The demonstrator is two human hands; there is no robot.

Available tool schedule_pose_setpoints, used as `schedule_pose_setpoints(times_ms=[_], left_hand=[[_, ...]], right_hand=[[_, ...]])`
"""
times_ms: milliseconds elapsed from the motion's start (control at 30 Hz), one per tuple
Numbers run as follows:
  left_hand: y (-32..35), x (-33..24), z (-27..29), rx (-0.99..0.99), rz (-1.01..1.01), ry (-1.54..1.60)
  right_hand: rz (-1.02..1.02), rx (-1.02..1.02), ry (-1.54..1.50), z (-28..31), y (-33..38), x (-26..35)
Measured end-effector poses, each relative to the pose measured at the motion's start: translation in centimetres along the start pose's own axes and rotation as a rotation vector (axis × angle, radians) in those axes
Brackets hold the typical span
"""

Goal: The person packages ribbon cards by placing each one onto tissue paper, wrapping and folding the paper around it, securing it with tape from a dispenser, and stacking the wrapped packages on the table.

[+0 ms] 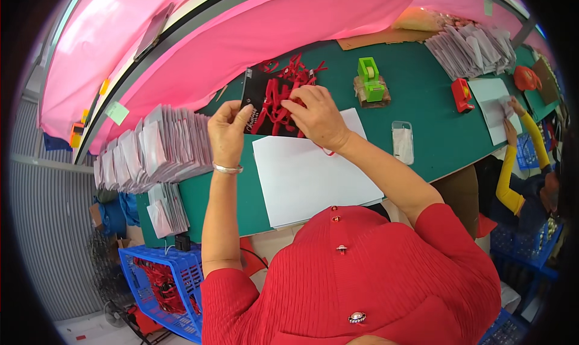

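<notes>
My left hand (227, 128), a bangle at its wrist, pinches the left edge of a flat black box or card (251, 87) with light lettering. Red fabric strips (278, 101) lie bunched across the black piece. My right hand (321, 117) has its thumb and fingers closed on some of these strips, near the right side. More red strips (300, 72) spread loosely beyond my fingers on the green table (229, 191). Below both hands lie white paper sheets (313, 179). Whether the black piece rests on the table, I cannot tell.
Packed grey-white packets (151, 146) stand in rows at left. A green tape dispenser (371, 83), clear phone case (403, 142) and red tape dispenser (462, 96) lie rightward. A blue crate (172, 285) holds red items. A co-worker's yellow sleeve (509, 179) shows at far right.
</notes>
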State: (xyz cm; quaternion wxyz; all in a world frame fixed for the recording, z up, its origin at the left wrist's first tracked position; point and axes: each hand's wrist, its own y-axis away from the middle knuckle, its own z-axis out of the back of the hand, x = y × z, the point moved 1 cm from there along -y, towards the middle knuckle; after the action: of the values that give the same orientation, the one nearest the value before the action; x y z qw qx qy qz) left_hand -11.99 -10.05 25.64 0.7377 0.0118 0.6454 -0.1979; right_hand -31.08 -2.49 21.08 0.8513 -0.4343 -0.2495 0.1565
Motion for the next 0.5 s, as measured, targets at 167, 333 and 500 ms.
schedule_pose_setpoints(times_ms=[167, 333, 500], left_hand=[[2.2, 1.3, 0.1, -0.05, 0.0, -0.016], [3.7, 1.1, 0.7, -0.149, -0.074, -0.111], [3.5, 1.9, 0.9, -0.21, -0.108, 0.034]], right_hand=[[0.148, 0.079, 0.043, -0.3, 0.9, 0.5], [0.252, 0.128, 0.126, -0.6, 1.3, 2.5], [0.171, 0.158, 0.116, -2.3, 2.2, 3.9]])
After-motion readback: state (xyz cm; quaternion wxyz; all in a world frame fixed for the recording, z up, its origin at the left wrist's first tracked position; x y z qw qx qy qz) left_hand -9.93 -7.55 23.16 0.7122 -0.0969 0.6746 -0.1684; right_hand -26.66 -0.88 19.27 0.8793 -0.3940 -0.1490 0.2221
